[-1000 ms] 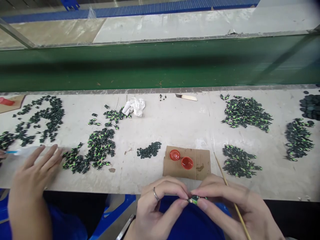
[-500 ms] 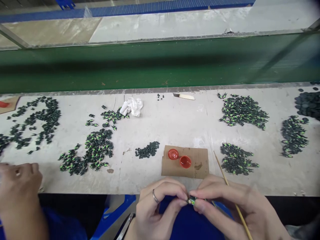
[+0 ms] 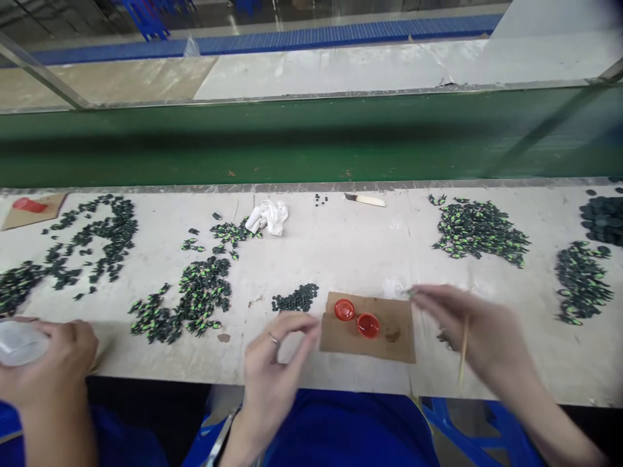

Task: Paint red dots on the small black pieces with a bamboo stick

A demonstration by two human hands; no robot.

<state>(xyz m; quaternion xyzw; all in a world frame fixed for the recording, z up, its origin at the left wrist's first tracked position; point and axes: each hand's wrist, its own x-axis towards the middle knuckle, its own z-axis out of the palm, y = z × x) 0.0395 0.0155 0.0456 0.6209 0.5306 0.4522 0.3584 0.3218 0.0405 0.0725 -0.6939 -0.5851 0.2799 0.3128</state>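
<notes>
My left hand [image 3: 277, 370], with a ring on one finger, is over the table's front edge, left of the cardboard. Its thumb and forefinger are curled together, and anything between their tips is too small to make out. A heap of small black discs [image 3: 296, 298] lies just beyond it. My right hand [image 3: 472, 331], blurred, is to the right of the cardboard. It pinches a small dark green piece [image 3: 409, 292] at its fingertips and has a thin wooden stick [image 3: 463, 350] tucked between its fingers. It partly hides a pile of black-and-green pieces [image 3: 442, 338].
Two red cups [image 3: 368, 325] stand on the cardboard [image 3: 335, 340]. More black-and-green pieces [image 3: 479, 230] lie right and left [image 3: 199, 295]. Crumpled white tissue [image 3: 268, 218] and a brush [image 3: 367, 200] lie farther back. A co-worker's hand [image 3: 63, 350] holds a translucent container [image 3: 22, 342] at left.
My hands have parted. The right hand has moved up and forward with the small piece and the stick; the left has shifted left and forward. The view has tilted up slightly.
</notes>
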